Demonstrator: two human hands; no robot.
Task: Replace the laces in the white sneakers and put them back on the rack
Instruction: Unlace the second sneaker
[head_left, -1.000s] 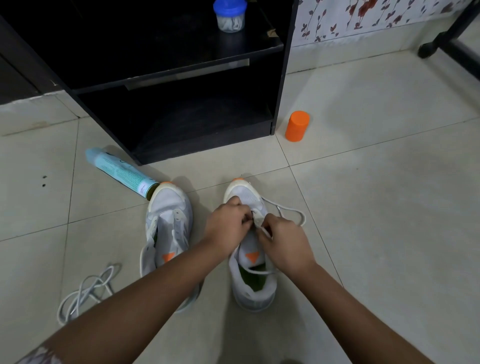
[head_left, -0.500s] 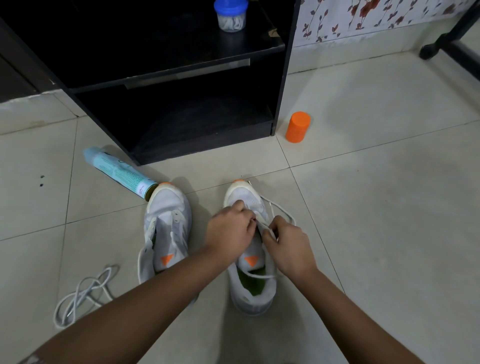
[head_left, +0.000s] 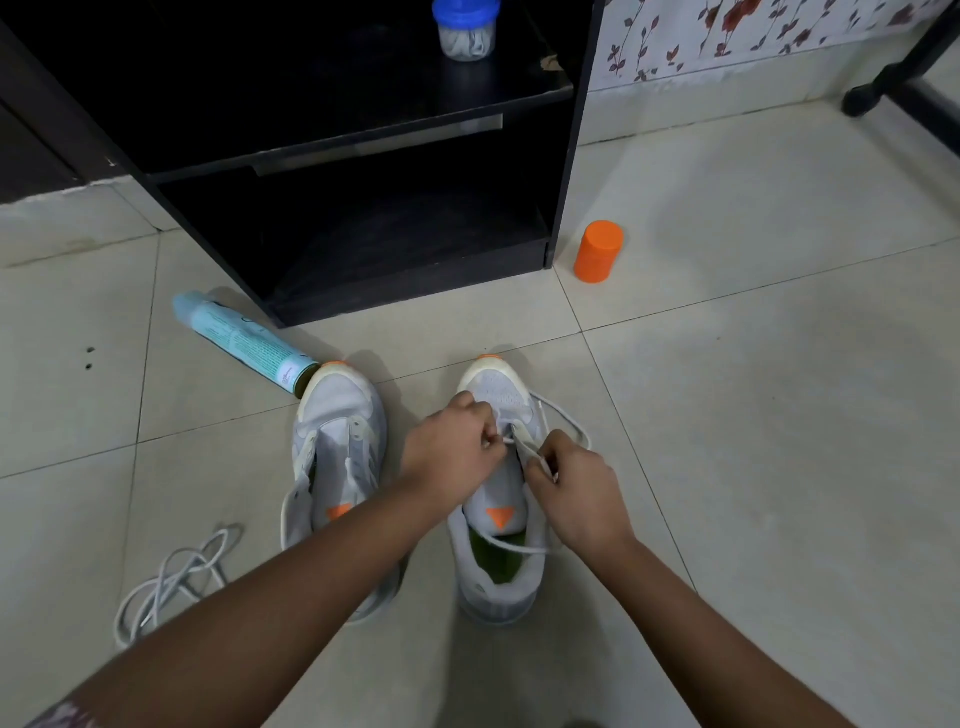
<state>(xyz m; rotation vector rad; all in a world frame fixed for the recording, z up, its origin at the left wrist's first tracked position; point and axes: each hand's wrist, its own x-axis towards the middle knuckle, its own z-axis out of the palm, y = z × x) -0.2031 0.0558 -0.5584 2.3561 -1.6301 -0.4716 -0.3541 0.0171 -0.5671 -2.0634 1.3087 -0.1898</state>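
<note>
Head view: left hand (head_left: 452, 447) and right hand (head_left: 576, 493) over centre sneaker (head_left: 498, 587), each grip pinching its white lace (head_left: 519, 546) by the eyelets. Just left of it, second sneaker (head_left: 337, 410); both on floor tiles below black rack (head_left: 569, 156). Lower left: loose lace (head_left: 171, 577). At second sneaker's toe: spray can (head_left: 244, 343).

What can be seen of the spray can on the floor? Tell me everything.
The spray can is a slim light-blue cylinder with a paler cap and small printed text. It lies on its side, slantwise, on the tiled floor, cap end beside the black rack, base seemingly against the toe of the left sneaker. No hand touches it.
</note>
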